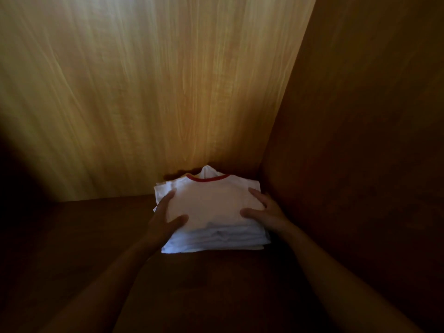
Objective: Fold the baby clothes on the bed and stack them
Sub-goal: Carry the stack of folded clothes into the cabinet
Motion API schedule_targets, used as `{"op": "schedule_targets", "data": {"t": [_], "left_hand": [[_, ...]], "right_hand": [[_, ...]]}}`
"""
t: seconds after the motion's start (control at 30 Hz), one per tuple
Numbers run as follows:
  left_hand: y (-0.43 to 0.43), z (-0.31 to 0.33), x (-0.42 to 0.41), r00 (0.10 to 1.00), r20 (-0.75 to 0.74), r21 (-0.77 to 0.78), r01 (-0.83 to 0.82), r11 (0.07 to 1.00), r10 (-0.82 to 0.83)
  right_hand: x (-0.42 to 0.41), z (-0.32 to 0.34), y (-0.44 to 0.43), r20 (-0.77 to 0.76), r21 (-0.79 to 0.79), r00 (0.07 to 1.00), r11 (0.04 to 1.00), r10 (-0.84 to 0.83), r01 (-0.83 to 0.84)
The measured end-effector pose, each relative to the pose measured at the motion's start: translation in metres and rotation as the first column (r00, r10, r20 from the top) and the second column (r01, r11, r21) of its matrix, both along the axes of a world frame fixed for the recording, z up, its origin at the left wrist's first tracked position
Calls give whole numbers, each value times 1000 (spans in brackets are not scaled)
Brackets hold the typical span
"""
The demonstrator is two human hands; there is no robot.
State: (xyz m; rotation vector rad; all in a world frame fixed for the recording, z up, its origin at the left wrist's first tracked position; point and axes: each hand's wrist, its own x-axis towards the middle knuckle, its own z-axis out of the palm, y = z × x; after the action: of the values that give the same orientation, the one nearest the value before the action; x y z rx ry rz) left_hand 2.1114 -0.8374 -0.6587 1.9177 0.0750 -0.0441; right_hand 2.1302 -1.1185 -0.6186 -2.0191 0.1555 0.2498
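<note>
- Shelf [72, 227] of dark, smooth wood carries your work.
- Your left hand [165, 212] lies flat, fingers straight, on the stack [211, 205].
- Folding looks finished: soft white cotton squares, red collar [209, 179] topmost, tucked into the corner.
- Your right hand [264, 209] presses flat too.

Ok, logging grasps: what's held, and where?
The stack, between both hands: left hand at its left edge, right hand at its right edge, fingers lying straight on top.
</note>
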Motion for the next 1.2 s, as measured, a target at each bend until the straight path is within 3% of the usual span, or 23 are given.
{"op": "schedule_targets", "data": {"t": [0.1,0.2,0.27,0.33,0.4,0.47,0.57,0.7,1.0,1.1,1.2], "left_hand": [[1,-2,0,999,-38,36,-15,999,17],[5,0,0,998,-22,211,-59,976,66],[5,9,-8,996,84,330,-66,942,41],[6,17,-16,974,204,468,-13,884,-94],[10,12,-22,942,191,586,118,802,-278],[13,0,-25,916,94,693,221,686,-389],[10,-8,-25,925,33,756,225,615,-379],[-1,-7,-17,931,74,710,203,675,-358],[-10,-16,5,918,112,681,207,702,-380],[-13,-7,6,935,10,722,239,649,-355],[-18,10,0,944,-132,811,278,515,-302]], "right_hand": [[-1,3,4,215,-208,974,978,75,-30],[-11,5,15,386,-358,880,924,277,-134],[-19,2,20,348,-521,828,825,439,-219],[-25,-7,18,268,-711,759,653,593,-260],[-27,-20,11,175,-849,700,466,692,-248],[-28,-28,6,141,-902,676,376,723,-214],[-27,-28,6,174,-915,670,369,722,-160],[-20,-29,5,185,-925,688,361,702,-120],[-4,-34,1,238,-918,750,396,617,-35],[-3,-27,-1,102,-920,786,358,609,-158],[-7,-5,9,-39,-883,815,362,579,-299]]}}
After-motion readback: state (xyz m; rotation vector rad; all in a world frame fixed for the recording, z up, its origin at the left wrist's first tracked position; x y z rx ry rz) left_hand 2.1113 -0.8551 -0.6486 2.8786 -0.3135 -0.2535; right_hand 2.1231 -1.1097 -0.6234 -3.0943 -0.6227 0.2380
